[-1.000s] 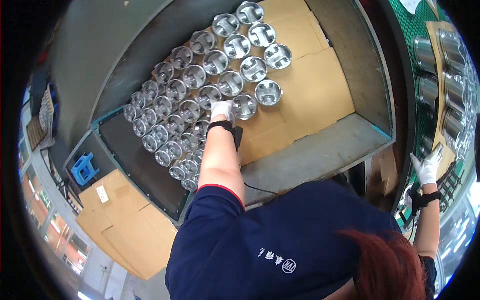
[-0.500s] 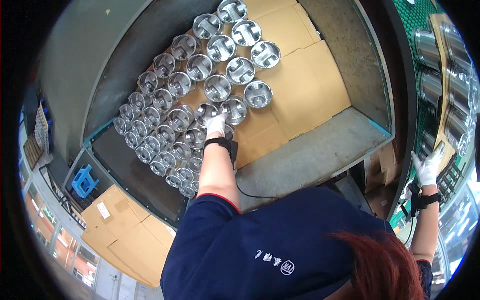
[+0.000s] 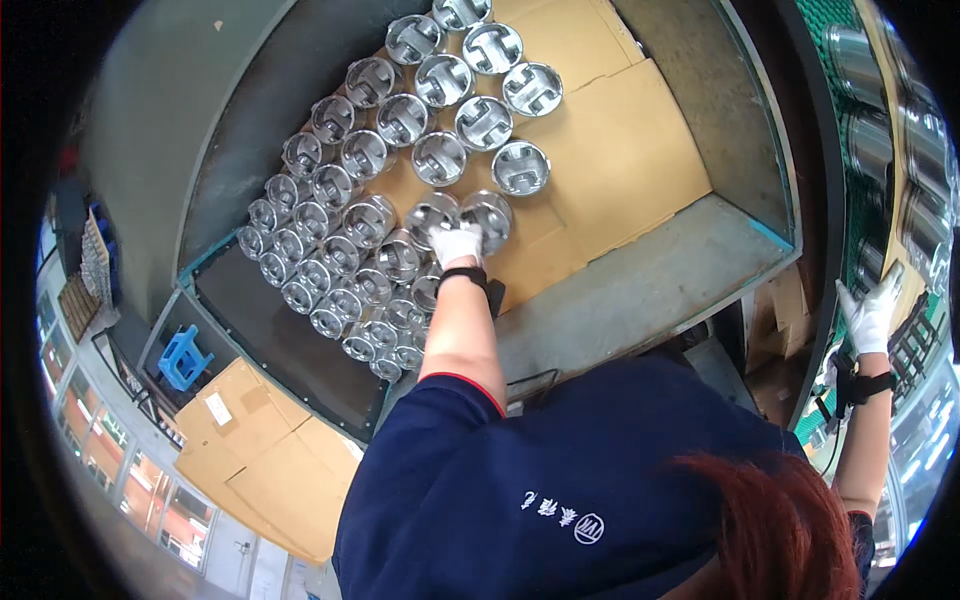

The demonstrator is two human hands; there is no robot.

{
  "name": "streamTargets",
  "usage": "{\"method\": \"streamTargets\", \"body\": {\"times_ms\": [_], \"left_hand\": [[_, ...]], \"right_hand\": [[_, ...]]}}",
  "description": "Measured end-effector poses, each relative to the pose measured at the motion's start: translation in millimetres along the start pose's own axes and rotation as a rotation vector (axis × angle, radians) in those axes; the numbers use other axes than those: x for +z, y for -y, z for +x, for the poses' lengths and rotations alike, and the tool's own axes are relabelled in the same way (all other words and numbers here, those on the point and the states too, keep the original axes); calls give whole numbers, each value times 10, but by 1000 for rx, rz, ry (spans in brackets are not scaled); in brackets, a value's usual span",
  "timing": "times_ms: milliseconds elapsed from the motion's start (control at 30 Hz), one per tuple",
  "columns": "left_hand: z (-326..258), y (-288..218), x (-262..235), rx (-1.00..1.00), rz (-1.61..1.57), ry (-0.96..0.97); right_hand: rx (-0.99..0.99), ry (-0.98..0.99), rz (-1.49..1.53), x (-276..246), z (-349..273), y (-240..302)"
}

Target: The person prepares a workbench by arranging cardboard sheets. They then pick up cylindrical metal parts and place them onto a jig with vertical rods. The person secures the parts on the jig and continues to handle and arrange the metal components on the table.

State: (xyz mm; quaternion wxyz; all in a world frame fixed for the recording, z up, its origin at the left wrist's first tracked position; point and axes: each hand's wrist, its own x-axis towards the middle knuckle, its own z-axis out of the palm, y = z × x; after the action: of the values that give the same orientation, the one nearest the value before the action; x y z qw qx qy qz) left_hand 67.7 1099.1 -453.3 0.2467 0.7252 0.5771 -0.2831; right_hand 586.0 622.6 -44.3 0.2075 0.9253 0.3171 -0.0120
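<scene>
My left hand [image 3: 457, 243], in a white glove, is closed on two silver metal pistons, the left piston [image 3: 432, 218] and the right piston [image 3: 488, 220]. Its fingers pinch their walls where the two meet, hollow sides up; the fingertips are partly hidden. Beyond them stand rows of similar pistons [image 3: 439, 158], also hollow side up. Far to the right, my gloved right hand [image 3: 872, 308] has its fingers stretched and thumb apart. It lies by the near end of a thin tan board [image 3: 915, 240], beside more shiny pistons [image 3: 868, 150].
A grey metal bin [image 3: 640, 255] with raised walls surrounds the pistons, its bottom lined with brown cardboard [image 3: 630, 150]. Green textured matting [image 3: 815, 35] lies under the right-hand pistons. A blue stool [image 3: 183, 358] and a flattened cardboard box [image 3: 265, 450] are at lower left.
The two pistons in my left hand have shifted right and slightly nearer relative to the other rows. My right hand stays by the board. The whole view has shifted a little.
</scene>
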Motion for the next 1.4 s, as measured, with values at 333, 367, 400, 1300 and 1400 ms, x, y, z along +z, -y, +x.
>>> {"method": "streamTargets", "body": {"times_ms": [333, 367, 400, 1300, 1400], "left_hand": [[-1275, -421, -30, 35, -453, 57], [-1362, -424, -33, 37, -459, 73], [-1638, -606, -337, 31, -561, 74], [-6002, -4181, -1938, 1207, 161, -116], [-6312, -5008, -1870, 1319, 344, -191]], "right_hand": [[-8, -141, -25, 125, -1, 0], [9, -144, -24, 130, -14, 24], [27, -158, -34, 148, -12, 35], [158, 88, 1276, -313, -3953, -1305], [321, 17, 1346, -160, -4225, -1318]]}}
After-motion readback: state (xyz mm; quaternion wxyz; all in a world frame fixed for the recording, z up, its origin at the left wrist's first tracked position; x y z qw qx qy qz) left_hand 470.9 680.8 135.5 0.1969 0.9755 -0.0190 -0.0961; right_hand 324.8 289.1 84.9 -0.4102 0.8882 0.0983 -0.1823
